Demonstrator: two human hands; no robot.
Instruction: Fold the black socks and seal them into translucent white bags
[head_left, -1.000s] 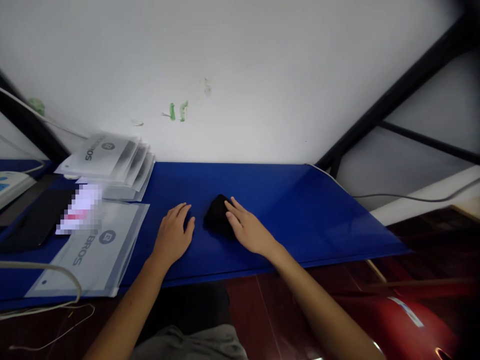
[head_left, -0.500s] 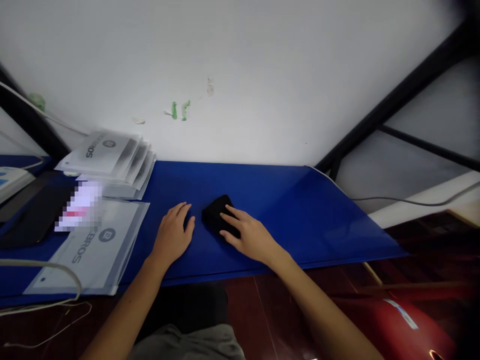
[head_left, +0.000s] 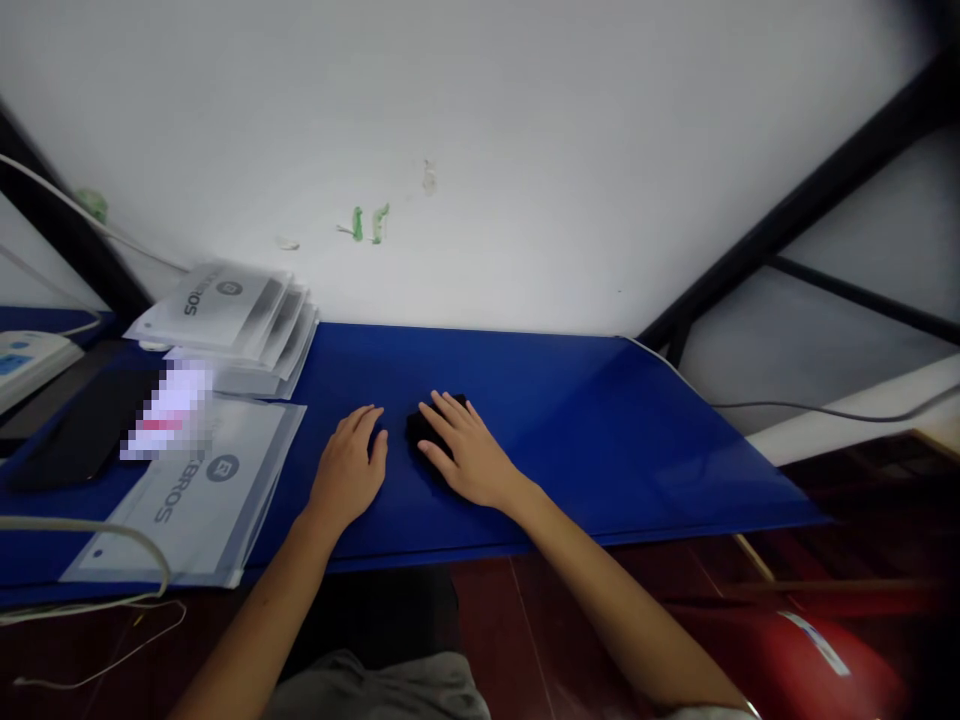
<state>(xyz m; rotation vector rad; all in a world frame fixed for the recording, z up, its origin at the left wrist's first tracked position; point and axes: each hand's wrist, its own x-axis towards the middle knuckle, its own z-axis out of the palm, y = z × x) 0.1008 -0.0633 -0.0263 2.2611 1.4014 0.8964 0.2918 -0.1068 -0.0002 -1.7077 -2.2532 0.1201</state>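
A small, dark bundle that looks like folded black cloth lies on the blue tabletop. My right hand rests flat over it with the fingers stretched out, covering most of it. Just left of the bundle, my left hand lies on the tabletop, fingers loosely extended and thumb apart, holding nothing. A gap separates the left fingertips from the black cloth.
Left of my hands are a stack of printed zip bags and another flat zip bag. Farther left lie a black phone-like slab and a white device. A pale cable loops at the front left; a white wall stands behind.
My right hand has shifted left and now covers more of the black cloth. My left hand stays nearly in place. The view has moved slightly.
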